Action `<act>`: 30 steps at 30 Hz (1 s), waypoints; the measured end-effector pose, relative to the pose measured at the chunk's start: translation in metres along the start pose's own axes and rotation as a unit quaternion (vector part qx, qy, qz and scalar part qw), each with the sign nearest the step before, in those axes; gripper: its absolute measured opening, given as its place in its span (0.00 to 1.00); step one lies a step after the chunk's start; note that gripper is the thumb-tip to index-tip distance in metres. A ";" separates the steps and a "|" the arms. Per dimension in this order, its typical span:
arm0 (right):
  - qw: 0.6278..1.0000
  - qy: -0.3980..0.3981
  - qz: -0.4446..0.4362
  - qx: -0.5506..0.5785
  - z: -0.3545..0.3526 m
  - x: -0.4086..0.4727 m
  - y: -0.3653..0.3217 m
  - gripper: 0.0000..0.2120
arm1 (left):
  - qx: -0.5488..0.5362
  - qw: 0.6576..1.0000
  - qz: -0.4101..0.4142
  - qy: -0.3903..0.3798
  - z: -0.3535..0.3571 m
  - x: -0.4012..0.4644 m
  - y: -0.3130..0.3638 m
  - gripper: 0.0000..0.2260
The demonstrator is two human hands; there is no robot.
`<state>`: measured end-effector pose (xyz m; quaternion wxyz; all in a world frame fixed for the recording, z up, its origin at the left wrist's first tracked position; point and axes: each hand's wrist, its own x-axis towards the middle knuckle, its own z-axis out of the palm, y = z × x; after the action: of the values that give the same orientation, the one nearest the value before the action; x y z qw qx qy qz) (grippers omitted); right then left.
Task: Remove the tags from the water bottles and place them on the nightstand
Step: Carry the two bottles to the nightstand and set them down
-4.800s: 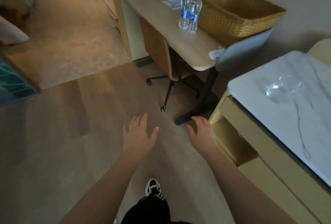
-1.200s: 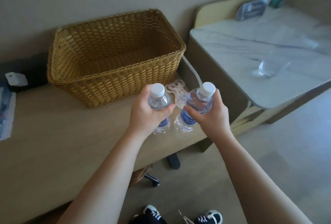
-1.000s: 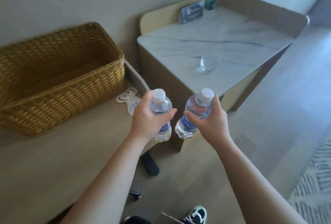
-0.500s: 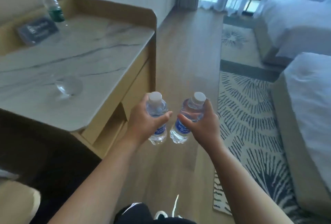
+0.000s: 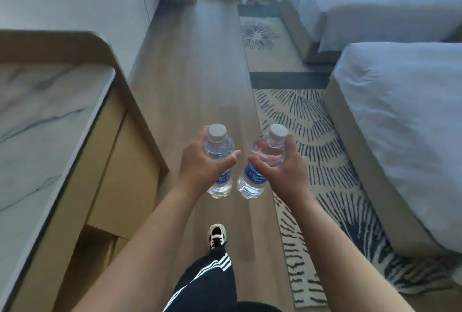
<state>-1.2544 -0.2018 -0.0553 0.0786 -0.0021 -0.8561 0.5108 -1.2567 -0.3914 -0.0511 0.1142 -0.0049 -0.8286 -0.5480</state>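
Between the curled fingers of each hand, a bottle stands upright, cap up: left hand (image 5: 200, 166) wraps the left bottle (image 5: 219, 161), right hand (image 5: 282, 169) the right bottle (image 5: 262, 161). No nightstand in view, no tags seen; likely mid-carry, bottles side by side, just apart.

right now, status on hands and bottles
Left hand grips left bottle. Right hand grips right bottle. Both upright, over floor. Path ahead open.
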 end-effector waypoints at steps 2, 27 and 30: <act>1.000 0.006 0.004 0.001 0.006 0.047 0.004 0.31 | 0.000 1.000 0.002 -0.010 0.009 0.049 -0.008 0.22; 0.996 0.088 0.021 -0.026 -0.092 0.620 0.118 0.30 | -0.001 0.998 0.017 -0.062 0.251 0.610 -0.002 0.19; 0.994 0.100 0.014 -0.030 -0.125 0.696 0.132 0.29 | -0.002 0.998 0.022 -0.063 0.292 0.678 0.018 0.20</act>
<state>-1.9348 0.0289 -0.0204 0.1562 -0.0675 -0.8591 0.4828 -1.9682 -0.1976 -0.0120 0.0740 -0.0573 -0.8329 -0.5454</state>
